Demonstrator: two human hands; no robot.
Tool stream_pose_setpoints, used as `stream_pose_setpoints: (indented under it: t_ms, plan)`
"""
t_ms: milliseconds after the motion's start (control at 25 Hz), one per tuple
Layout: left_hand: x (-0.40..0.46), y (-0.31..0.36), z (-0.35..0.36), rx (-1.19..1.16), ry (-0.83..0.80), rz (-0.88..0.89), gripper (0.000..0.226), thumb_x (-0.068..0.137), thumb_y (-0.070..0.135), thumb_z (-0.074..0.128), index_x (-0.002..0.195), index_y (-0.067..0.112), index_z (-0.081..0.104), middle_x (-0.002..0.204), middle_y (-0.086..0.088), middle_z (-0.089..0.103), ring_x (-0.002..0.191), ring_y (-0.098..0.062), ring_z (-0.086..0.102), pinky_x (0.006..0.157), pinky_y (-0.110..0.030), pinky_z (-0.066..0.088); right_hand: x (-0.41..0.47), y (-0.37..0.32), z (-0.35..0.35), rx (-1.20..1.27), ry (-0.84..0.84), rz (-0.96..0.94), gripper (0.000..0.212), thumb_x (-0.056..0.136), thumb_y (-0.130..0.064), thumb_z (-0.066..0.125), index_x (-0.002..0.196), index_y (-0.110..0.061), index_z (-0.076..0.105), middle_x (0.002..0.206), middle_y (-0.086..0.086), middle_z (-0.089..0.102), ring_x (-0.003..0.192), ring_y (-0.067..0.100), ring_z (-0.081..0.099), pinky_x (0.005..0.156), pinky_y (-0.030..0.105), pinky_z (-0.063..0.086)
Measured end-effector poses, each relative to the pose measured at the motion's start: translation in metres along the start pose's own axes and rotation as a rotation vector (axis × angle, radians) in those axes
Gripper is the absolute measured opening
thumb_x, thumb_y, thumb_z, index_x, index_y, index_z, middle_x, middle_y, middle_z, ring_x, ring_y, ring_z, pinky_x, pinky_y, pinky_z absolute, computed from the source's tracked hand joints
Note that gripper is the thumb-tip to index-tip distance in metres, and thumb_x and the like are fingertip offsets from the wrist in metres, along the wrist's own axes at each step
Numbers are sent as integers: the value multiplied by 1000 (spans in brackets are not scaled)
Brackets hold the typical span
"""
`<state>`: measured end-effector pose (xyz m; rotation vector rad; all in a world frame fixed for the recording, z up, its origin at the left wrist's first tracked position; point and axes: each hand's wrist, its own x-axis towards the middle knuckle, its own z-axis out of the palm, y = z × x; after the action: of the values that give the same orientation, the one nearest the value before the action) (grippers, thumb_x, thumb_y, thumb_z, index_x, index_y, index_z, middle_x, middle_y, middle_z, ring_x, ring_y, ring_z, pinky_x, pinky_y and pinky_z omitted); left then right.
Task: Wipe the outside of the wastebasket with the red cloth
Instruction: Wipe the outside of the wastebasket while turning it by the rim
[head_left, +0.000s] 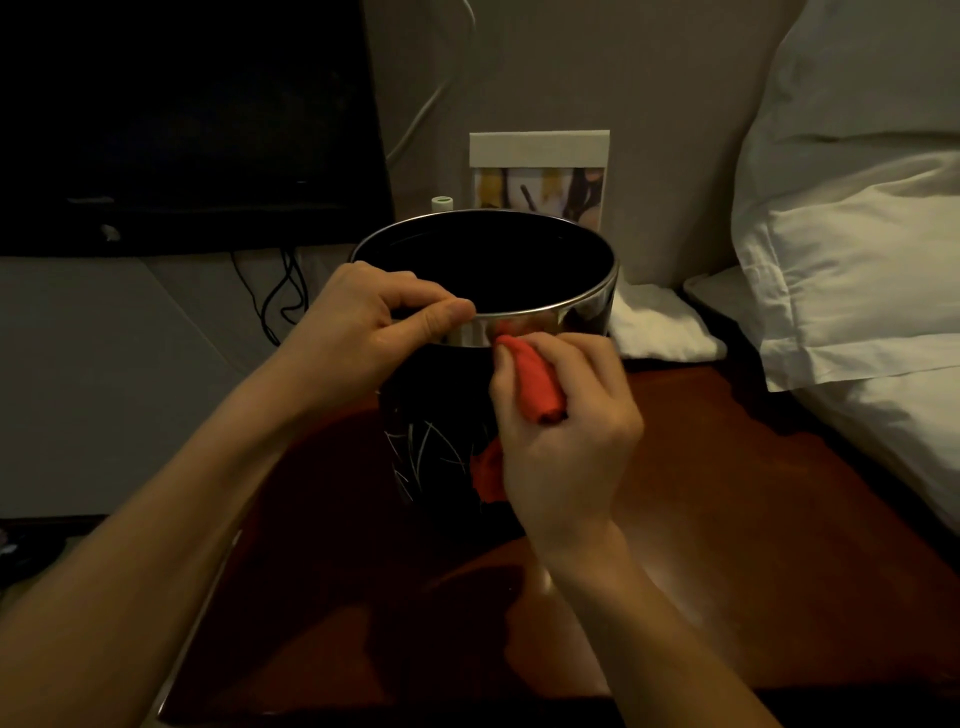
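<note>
A round black wastebasket (431, 415) with a shiny metal band at its rim and thin white line markings on its side stands upright on a dark wooden table (727, 493). My left hand (374, 322) grips the rim on the near left, thumb along the metal band. My right hand (561, 431) holds the bunched red cloth (537, 384) and presses its tip against the metal band at the near side. A fold of the cloth hangs below my palm against the black wall.
A white bed with pillows (857, 234) borders the table on the right. A framed card (540, 176) stands behind the basket by the wall. A dark screen (182, 119) and black cables (280, 291) are at the left. A white folded cloth (660, 327) lies beside the basket.
</note>
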<state>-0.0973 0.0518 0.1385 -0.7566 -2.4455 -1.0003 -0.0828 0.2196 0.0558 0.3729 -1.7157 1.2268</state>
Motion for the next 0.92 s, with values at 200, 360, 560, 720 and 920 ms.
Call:
stream_pose_setpoints:
  t_ms: [200, 360, 560, 720, 920]
  plan:
    - [1, 0, 2, 15, 29, 0, 20, 89, 50, 51, 91, 41, 69, 77, 3, 66, 71, -16, 62, 65, -39, 50, 2, 1, -2, -5, 55, 37, 17, 91, -15, 73, 100, -1, 73, 98, 11, 65, 87, 5, 57, 80, 6, 42]
    - [1, -1, 1, 9, 22, -14, 22, 89, 50, 52, 90, 38, 71, 75, 8, 66, 72, -14, 61, 65, -30, 47, -7, -11, 14, 37, -86, -60, 20, 91, -16, 74, 104, 0, 73, 102, 11, 66, 91, 8, 59, 81, 12, 49]
    - [1, -7, -1, -67, 40, -53, 21, 87, 47, 58, 85, 33, 74, 75, 5, 66, 70, -13, 62, 62, -22, 46, 8, 19, -15, -52, 4, 60, 17, 91, -17, 72, 101, -3, 73, 99, 8, 65, 88, -2, 53, 82, 3, 39]
    - [4, -7, -14, -91, 26, -107, 21, 91, 39, 62, 73, 35, 72, 66, 4, 64, 62, -10, 60, 59, -22, 45, 21, 42, -38, -122, 54, 120, 13, 91, -15, 74, 99, -5, 74, 96, 5, 65, 86, -2, 52, 82, 1, 35]
    - [6, 15, 10, 254, -15, 9, 35, 92, 55, 48, 93, 28, 71, 80, 14, 66, 76, -3, 63, 73, -27, 51, 13, 46, -44, -126, 32, 98, 12, 91, -14, 74, 99, -6, 74, 96, 1, 63, 86, -2, 52, 82, 2, 35]
